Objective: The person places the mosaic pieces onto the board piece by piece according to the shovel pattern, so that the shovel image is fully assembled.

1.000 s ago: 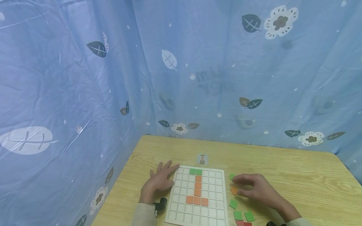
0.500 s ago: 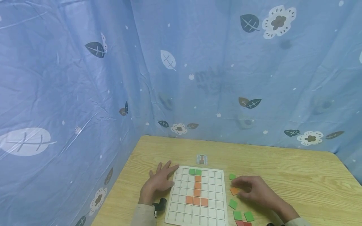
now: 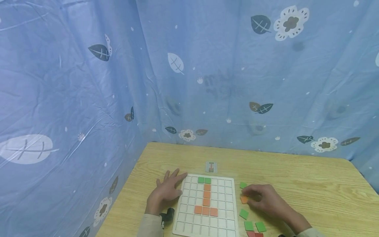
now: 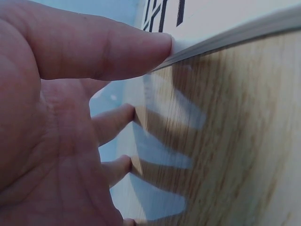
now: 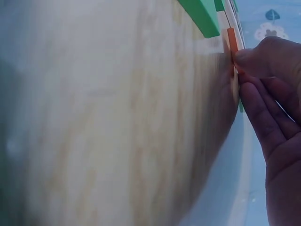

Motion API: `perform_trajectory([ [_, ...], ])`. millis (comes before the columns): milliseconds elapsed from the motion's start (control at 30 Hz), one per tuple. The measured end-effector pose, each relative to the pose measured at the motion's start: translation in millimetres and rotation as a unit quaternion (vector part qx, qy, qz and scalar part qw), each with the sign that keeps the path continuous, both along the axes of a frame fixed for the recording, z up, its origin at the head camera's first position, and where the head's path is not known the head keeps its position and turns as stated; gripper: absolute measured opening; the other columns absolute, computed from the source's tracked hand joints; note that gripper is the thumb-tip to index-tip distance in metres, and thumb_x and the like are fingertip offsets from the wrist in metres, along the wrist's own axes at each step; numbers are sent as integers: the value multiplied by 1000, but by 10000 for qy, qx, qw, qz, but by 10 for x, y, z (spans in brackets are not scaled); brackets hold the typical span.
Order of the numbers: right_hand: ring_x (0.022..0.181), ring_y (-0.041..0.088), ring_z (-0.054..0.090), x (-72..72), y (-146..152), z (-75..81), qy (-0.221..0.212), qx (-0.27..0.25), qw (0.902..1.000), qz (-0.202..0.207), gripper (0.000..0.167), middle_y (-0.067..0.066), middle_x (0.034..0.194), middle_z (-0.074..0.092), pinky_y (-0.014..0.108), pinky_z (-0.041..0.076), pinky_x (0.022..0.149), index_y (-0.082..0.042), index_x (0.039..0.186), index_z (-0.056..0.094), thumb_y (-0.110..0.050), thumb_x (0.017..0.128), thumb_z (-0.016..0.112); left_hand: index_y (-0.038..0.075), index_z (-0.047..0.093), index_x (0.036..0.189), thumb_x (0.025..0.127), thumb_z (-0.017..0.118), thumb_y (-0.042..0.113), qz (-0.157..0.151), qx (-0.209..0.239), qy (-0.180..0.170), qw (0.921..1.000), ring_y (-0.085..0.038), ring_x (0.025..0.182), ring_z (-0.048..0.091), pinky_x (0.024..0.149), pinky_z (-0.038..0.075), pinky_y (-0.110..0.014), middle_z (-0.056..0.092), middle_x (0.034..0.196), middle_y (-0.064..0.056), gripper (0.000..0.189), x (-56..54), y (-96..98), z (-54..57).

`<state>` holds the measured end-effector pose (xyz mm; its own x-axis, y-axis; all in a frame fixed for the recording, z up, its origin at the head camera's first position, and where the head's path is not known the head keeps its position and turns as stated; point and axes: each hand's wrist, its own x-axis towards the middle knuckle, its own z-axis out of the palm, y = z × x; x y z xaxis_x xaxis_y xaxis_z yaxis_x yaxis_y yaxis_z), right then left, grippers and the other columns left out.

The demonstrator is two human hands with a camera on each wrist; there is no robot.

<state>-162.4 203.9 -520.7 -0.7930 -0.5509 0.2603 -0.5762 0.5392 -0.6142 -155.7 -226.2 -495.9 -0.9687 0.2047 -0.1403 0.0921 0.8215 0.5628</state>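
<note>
My left hand [image 3: 165, 191] lies at the left side of a white grid board [image 3: 189, 227], fingers spread. Its index fingertip is at the far left corner and its thumb [image 4: 108, 47] touches the board's edge. On the board sit two green tiles [image 3: 204, 180] and several orange tiles [image 3: 206, 210], forming an upright line with a row across its base. Right of the board, my right hand [image 3: 267, 199] pinches a loose orange tile [image 3: 244, 199] between thumb and fingers, low at the tabletop. In the right wrist view the orange tile [image 5: 233, 44] shows at the thumb tip.
A green tile [image 3: 243, 185] lies beyond the right fingertips. Nearer are more green tiles [image 3: 244, 214] and red pieces [image 3: 259, 235], partly cut off by the frame. A small printed pattern card [image 3: 211, 167] lies behind the board. Blue patterned curtains [image 3: 222, 82] enclose the wooden table [image 3: 311, 177].
My right hand's thumb and fingers have closed on the loose orange tile, which has shifted slightly left. The left hand and board stay put.
</note>
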Motion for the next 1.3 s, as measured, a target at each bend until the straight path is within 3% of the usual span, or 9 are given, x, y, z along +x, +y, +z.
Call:
perform_trajectory([
  [267, 105, 1, 75, 10, -5, -17, -72, 97, 9998, -146, 31, -11, 112, 83, 33, 66, 91, -23, 116, 83, -14, 87, 90, 25, 54, 164, 84, 68, 8, 18, -45, -18, 10000, -60, 165, 11, 117, -3, -94, 29, 180, -18, 83, 4, 0, 5],
  [600, 106, 8, 78, 28, -34, -10, 366, 230, 9988, -224, 30, -9, 110, 84, 38, 67, 91, -23, 112, 84, -14, 85, 91, 25, 52, 165, 84, 67, 8, -1, -48, -44, 10000, -59, 166, 10, 117, -4, -94, 28, 180, -18, 84, 10, -1, 29],
  [833, 106, 6, 77, 57, -17, 8, 145, 43, 9989, -452, 31, -7, 112, 84, 35, 67, 92, -22, 115, 84, -15, 85, 91, 24, 52, 165, 84, 67, 8, -22, -59, -52, 10000, -59, 166, 9, 117, -5, -94, 28, 181, -19, 84, 12, -1, 30],
  [1300, 98, -1, 75, 330, -62, 150, 149, -657, 9933, -940, 34, -8, 108, 84, 28, 67, 83, -17, 111, 84, -1, 82, 90, 25, 53, 164, 84, 68, 7, 50, -64, -65, 9999, -59, 166, 9, 118, -4, -94, 29, 180, -18, 83, 12, 23, 37],
])
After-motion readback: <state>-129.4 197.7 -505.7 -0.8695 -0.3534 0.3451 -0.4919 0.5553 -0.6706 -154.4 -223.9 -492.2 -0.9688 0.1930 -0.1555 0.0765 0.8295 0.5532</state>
